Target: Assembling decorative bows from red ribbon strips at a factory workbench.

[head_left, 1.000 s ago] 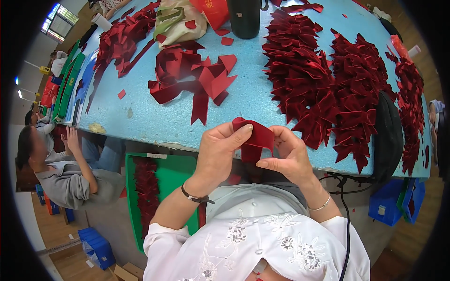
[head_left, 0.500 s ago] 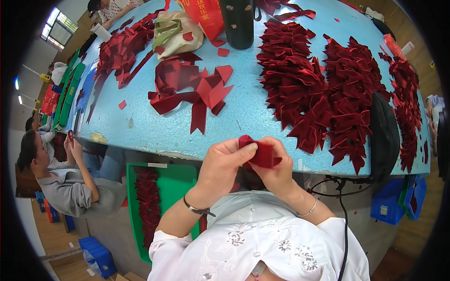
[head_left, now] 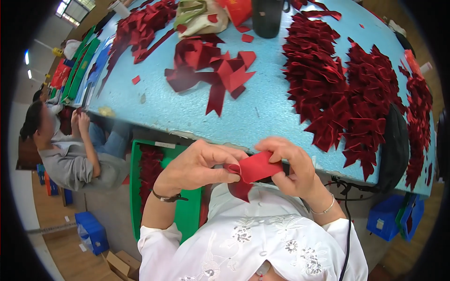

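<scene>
Between my two hands, just off the table's near edge, is a red ribbon (head_left: 257, 167), folded over, with one dark notched tail hanging down. My left hand (head_left: 201, 166) pinches its left end between thumb and fingers. On the other side my right hand (head_left: 291, 166) grips the right end, thumb below and fingers above. Beyond my hands a loose heap of cut red ribbon pieces (head_left: 225, 70) lies on the light blue table (head_left: 154, 105). To the right, dark red bows (head_left: 318, 89) are stacked in a long row, with another row of bows (head_left: 370, 93) beside it.
A black bag (head_left: 394, 150) leans at the table's right edge. A dark cylinder bottle (head_left: 267, 18) and a cloth bag (head_left: 199, 23) stand at the back. Below the edge sits a green bin (head_left: 190, 206) holding bows. A co-worker (head_left: 70, 154) sits on the left. A black cable (head_left: 347, 234) hangs at right.
The ribbon, earlier bunched between my hands, is now spread flatter with a tail hanging down. My hands have moved apart, and the whole view has shifted.
</scene>
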Demonstrator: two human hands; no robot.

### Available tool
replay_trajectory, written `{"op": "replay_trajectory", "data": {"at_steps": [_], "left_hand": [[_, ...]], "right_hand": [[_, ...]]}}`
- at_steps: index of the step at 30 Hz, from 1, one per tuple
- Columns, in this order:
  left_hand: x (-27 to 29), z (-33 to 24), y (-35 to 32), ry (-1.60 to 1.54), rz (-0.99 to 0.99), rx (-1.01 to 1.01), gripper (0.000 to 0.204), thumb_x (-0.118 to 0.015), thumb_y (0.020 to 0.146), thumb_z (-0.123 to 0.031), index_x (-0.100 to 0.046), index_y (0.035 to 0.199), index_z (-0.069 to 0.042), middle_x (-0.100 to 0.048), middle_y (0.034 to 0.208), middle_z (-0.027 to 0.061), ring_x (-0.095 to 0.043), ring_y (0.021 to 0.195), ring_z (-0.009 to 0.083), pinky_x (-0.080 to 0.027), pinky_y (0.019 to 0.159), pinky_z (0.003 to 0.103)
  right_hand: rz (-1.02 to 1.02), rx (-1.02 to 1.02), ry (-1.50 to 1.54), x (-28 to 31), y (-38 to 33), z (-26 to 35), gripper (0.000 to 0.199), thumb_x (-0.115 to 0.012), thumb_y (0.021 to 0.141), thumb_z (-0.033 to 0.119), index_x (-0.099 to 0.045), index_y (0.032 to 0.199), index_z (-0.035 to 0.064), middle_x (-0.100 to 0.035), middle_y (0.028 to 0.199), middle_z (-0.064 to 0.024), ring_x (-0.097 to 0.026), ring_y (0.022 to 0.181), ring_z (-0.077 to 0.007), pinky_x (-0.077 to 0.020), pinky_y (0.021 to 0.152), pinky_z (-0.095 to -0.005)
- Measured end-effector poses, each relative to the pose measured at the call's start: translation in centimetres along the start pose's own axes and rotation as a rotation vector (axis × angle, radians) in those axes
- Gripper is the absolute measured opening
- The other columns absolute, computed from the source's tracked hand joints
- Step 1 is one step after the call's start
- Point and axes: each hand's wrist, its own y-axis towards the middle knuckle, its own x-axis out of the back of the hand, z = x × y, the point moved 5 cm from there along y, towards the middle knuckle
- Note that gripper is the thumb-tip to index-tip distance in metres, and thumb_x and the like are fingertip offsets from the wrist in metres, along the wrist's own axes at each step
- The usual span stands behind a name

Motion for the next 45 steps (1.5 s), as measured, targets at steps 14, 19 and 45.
{"op": "replay_trajectory", "data": {"at_steps": [14,19,45], "left_hand": [[0.7,1.5,0.1,0.209,0.056,0.206,0.022,-0.069,0.081,-0.008,-0.068,0.100,0.004,-0.069,0.089,0.0068,-0.059,0.083,0.0087,-0.048,0.076,0.023],[0.9,1.7,0.6,0.256,0.033,0.236,0.020,-0.069,0.080,-0.009,-0.069,0.095,0.004,-0.068,0.080,0.0045,-0.057,0.074,0.0062,-0.046,0.069,0.023],[-1.1,3.9,2.1,-0.215,-0.103,0.155,0.018,-0.071,0.080,-0.002,-0.068,0.096,0.006,-0.068,0.088,0.0072,-0.060,0.078,0.0091,-0.050,0.068,0.024]], "right_hand": [[0.375,-0.862,0.458,-2.9,-1.3,-2.5,0.024,-0.067,0.080,0.004,-0.058,0.101,-0.0044,-0.062,0.079,-0.0049,-0.055,0.067,-0.0077,-0.0443,0.057,-0.0224],[0.249,-0.633,0.191,-2.5,-0.7,-3.0,0.013,-0.068,0.081,0.005,-0.063,0.092,-0.0013,-0.060,0.073,-0.0033,-0.053,0.059,-0.0064,-0.0410,0.051,-0.0220],[-0.037,-0.709,0.388,-2.2,-2.0,-3.2,0.012,-0.073,0.079,0.007,-0.062,0.076,0.0031,-0.054,0.063,0.0030,-0.045,0.057,-0.0038,-0.0351,0.049,-0.0204]]}}
